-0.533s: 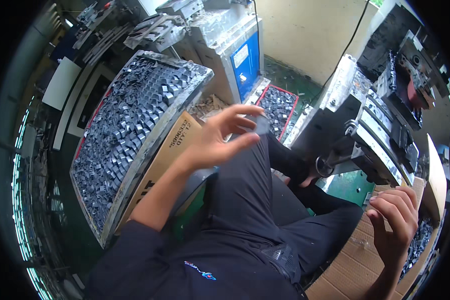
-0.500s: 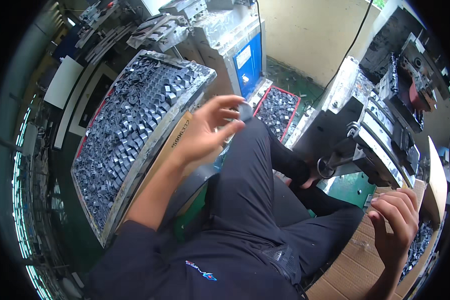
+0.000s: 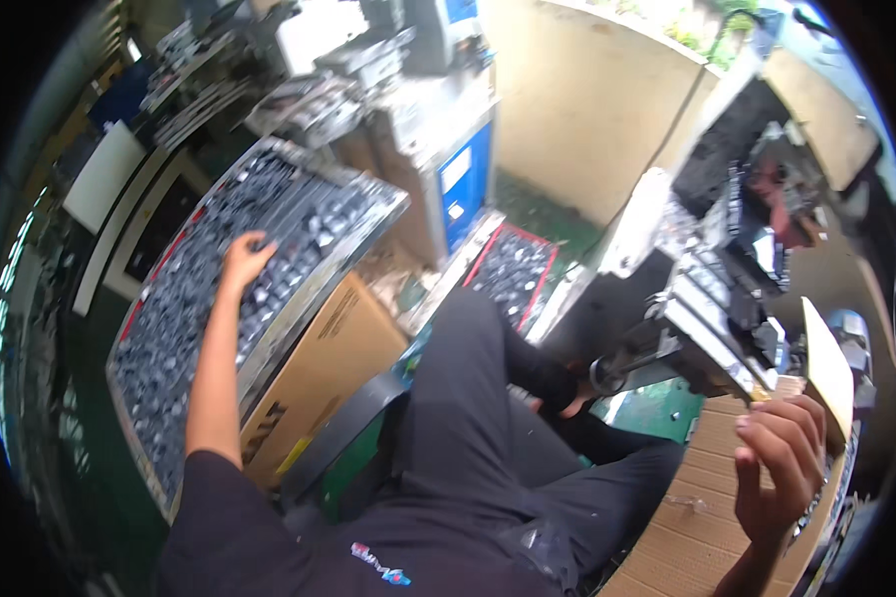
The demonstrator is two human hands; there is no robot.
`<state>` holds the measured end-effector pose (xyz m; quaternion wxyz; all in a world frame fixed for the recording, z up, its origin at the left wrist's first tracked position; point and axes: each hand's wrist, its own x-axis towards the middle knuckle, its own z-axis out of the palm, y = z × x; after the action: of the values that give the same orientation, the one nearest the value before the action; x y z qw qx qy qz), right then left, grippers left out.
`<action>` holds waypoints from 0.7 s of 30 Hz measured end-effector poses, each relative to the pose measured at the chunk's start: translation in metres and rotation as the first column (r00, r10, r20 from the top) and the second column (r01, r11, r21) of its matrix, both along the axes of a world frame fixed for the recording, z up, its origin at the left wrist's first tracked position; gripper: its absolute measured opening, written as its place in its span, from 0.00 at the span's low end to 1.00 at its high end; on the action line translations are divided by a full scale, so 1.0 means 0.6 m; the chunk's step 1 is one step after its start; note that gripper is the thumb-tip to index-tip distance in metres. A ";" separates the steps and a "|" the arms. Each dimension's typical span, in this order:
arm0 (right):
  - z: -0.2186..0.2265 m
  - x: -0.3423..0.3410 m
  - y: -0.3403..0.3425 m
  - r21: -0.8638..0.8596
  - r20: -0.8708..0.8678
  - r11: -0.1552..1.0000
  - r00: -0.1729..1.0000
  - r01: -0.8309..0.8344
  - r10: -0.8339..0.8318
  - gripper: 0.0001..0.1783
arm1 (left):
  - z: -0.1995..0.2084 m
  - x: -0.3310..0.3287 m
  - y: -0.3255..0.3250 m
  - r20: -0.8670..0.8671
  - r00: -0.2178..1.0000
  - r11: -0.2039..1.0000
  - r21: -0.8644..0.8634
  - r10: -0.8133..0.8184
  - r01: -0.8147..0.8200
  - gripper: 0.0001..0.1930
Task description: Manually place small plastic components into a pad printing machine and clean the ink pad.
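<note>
My left hand (image 3: 246,261) is stretched out over a wide tray (image 3: 373,214) heaped with small grey metal pieces (image 3: 314,234), some set in rows. Its thumb and fingers are curled together at the pile. Something dark shows between them, too blurred to make out. At the right, my right hand (image 3: 782,463) hovers with loosely bent fingers, its thumb apart and nothing visible in it. Its fingertips are close to the end of a machine's metal fixture (image 3: 712,318), above an open cardboard box (image 3: 702,507). Whether they touch the fixture I cannot tell.
A closed cardboard box (image 3: 319,368) stands against the tray's near side. Beyond my knees lies a red-rimmed tray (image 3: 546,279) of more pieces, beside a cabinet with a blue panel (image 3: 465,189). A cable (image 3: 657,149) hangs before the pale wall (image 3: 577,109).
My left hand has moved left from above my knee to the tray; earlier it pinched a small grey metal piece. My right hand stays near the fixture. The view has shifted slightly.
</note>
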<state>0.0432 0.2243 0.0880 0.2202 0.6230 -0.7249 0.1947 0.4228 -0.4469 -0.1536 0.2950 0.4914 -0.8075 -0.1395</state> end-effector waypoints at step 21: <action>0.118 -0.046 -0.025 -0.546 -0.500 0.797 0.664 0.257 -0.557 0.14 | -0.023 -0.404 0.497 -0.696 0.594 0.553 0.332 -0.403 0.764 0.22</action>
<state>0.0155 0.2092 0.1587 0.6232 0.4021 -0.6671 0.0699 0.1801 -0.1484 -0.1676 0.2704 0.1816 -0.7174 -0.6158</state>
